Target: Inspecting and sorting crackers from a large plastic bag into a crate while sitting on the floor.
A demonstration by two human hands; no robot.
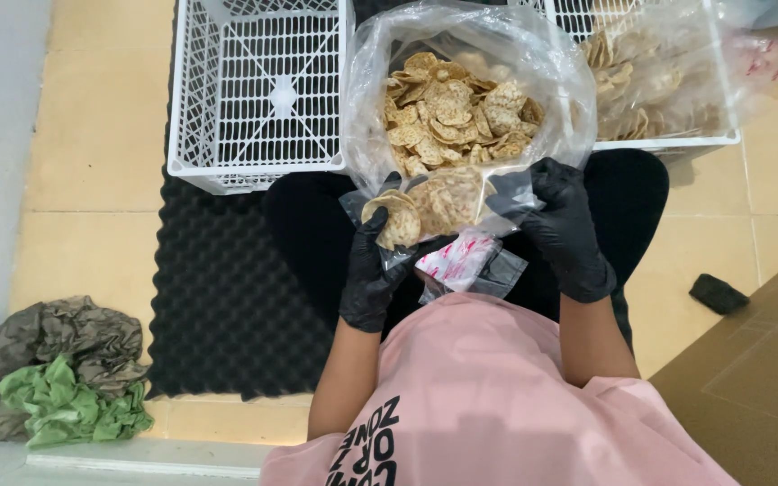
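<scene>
While both black-gloved hands, left hand (373, 274) and right hand (569, 229), pinch the small clear plastic pouch (438, 202) of thin, brittle crackers, it looks light, slippery; edges suit holding.

The person wears thin, glossy black disposable gloves on the left hand (373, 270) and the right hand (571, 229), ending at the wrists. Behind them come bare forearms, a loose pale pink shirt (497, 396) with black lettering, and black trousers (317, 225).
</scene>
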